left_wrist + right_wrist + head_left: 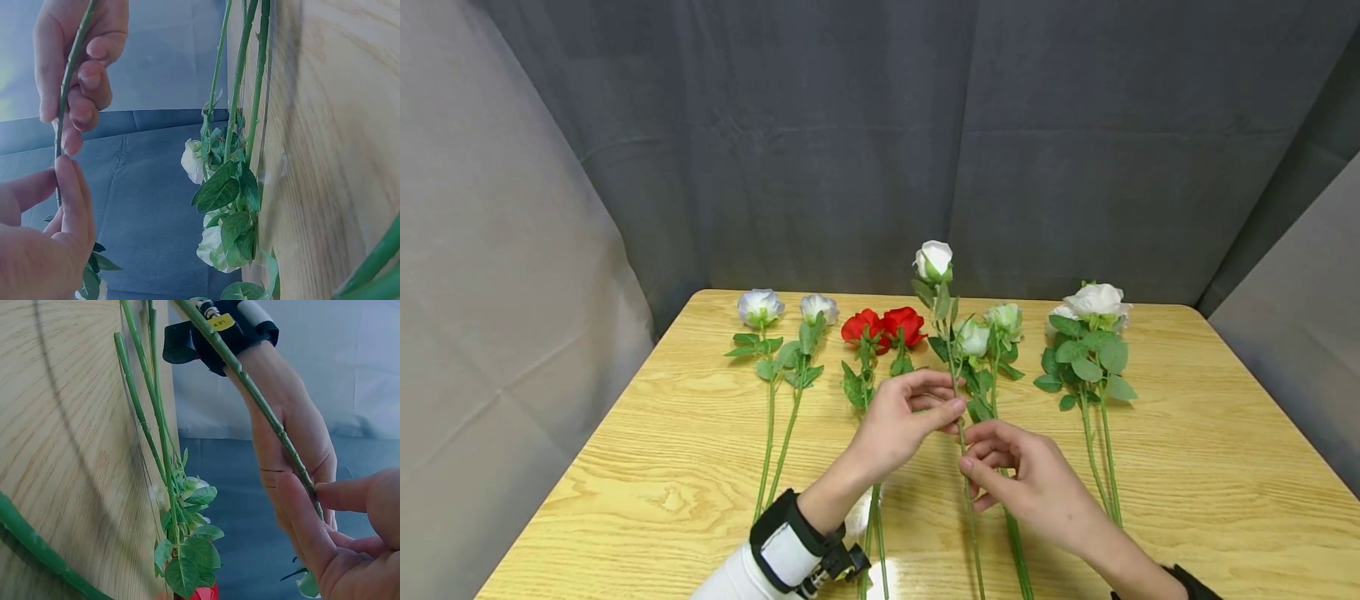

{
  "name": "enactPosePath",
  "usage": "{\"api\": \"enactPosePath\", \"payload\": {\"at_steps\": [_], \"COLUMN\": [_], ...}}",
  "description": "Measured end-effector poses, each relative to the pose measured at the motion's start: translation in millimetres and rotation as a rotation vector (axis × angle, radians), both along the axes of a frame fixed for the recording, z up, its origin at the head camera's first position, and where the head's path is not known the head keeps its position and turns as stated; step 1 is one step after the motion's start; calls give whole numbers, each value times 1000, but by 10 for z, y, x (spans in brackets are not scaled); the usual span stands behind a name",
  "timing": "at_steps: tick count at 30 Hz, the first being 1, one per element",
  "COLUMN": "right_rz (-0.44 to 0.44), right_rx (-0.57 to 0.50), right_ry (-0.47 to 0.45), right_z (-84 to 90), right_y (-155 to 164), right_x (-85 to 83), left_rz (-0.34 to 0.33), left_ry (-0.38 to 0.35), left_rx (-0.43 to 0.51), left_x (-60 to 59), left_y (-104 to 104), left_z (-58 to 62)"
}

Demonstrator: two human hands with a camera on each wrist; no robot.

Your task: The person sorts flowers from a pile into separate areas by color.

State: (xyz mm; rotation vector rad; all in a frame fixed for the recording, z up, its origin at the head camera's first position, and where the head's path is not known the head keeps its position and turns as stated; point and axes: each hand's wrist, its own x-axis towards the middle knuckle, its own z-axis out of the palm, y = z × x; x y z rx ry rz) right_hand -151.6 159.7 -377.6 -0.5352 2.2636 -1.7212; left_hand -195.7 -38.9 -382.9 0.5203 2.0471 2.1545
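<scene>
Wrist strap [790, 546] nearest camera, on left arm. Left hand [898, 425] pinches white rose stem [958, 425] between thumb and fingertips; right hand [1030, 483] pinches same stem just below. Bloom [934, 260] raised above table [1187, 467], other roses lying flat in row. To do well: light pinch, stem upright, clear of neighbouring leaves [981, 375].
</scene>
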Motion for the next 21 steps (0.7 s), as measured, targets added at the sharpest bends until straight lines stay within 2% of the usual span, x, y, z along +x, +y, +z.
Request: {"api": "enactPosePath", "payload": {"at_steps": [10, 21], "right_rz": [-2, -1], "right_rx": [-19, -22], "right_ry": [-35, -23], "right_z": [11, 36], "right_y": [5, 21], "right_x": [-2, 12], "left_rz": [-13, -9], "left_ry": [-8, 7], "left_rx": [25, 14], "left_x": [4, 1], "left_y": [-4, 5], "left_z": [7, -3]}}
